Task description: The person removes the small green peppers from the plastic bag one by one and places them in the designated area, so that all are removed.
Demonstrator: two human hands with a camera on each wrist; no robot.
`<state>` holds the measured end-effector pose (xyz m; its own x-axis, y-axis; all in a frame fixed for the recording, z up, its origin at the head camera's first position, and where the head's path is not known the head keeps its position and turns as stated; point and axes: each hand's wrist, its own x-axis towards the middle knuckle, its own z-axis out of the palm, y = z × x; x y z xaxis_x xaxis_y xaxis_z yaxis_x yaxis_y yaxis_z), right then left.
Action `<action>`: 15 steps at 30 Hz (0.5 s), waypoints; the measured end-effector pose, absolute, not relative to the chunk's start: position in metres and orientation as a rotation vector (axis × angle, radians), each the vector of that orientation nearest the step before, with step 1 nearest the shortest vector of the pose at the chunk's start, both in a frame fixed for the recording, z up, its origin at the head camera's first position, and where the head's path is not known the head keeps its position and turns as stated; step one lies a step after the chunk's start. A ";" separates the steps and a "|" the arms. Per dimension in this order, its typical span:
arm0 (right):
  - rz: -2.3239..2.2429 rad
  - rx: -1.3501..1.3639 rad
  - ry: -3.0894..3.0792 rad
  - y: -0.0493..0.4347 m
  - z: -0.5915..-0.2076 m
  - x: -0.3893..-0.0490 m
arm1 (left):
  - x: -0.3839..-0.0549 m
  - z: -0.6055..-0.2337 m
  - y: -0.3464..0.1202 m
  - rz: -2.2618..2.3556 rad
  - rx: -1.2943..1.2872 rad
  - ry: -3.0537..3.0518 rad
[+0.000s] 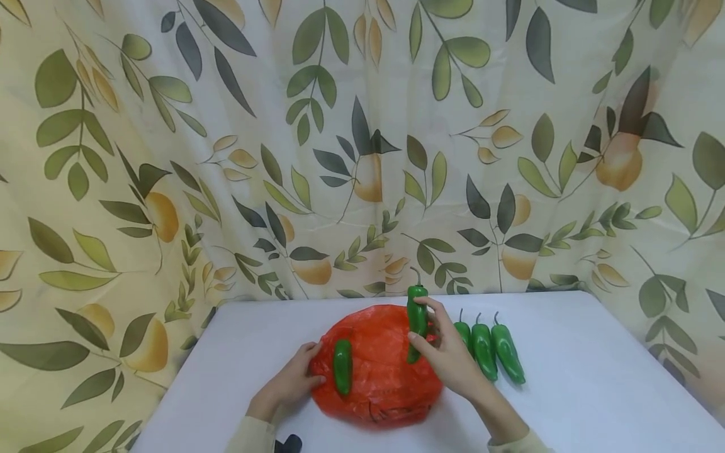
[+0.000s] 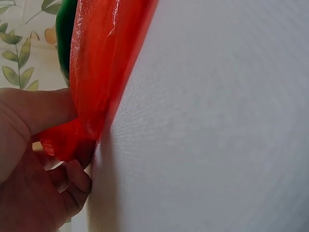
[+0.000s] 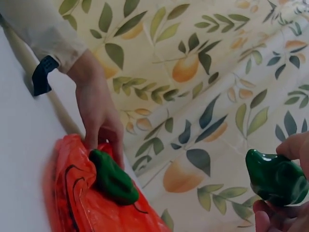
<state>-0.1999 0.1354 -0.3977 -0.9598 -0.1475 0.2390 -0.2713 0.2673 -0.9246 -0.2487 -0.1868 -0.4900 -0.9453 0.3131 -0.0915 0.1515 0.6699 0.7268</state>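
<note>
A red plastic bag (image 1: 376, 371) lies spread on the white table, and a green pepper (image 1: 342, 367) rests on its left part. My left hand (image 1: 297, 372) pinches the bag's left edge, thumb on the near side; the left wrist view shows the red plastic (image 2: 96, 63) between thumb and fingers. Over the bag's right side, my right hand (image 1: 444, 352) holds a second green pepper (image 1: 418, 314) upright, stem up, between thumb and fingers. In the right wrist view this held pepper (image 3: 275, 179) appears apart from the bag.
Three more green peppers (image 1: 484, 351) lie side by side on the white table (image 1: 595, 377), just right of my right hand and partly behind it. A leaf-and-fruit patterned curtain (image 1: 362, 157) hangs behind the table. Something black (image 1: 291, 443) shows near my left sleeve.
</note>
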 end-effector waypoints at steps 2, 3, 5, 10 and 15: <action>1.774 0.400 -2.439 0.135 -0.396 -0.202 | -0.251 -0.488 -0.188 1.132 0.358 2.684; 1.766 0.399 -2.444 0.136 -0.396 -0.202 | -0.252 -0.488 -0.189 1.127 0.354 2.691; 1.765 0.412 -2.442 0.137 -0.396 -0.203 | -0.254 -0.488 -0.190 1.122 0.356 2.701; 1.812 0.466 -2.426 0.148 -0.401 -0.201 | -0.255 -0.492 -0.192 1.126 0.362 2.681; 1.842 0.576 -2.401 0.158 -0.405 -0.199 | -0.254 -0.498 -0.190 1.161 0.361 2.650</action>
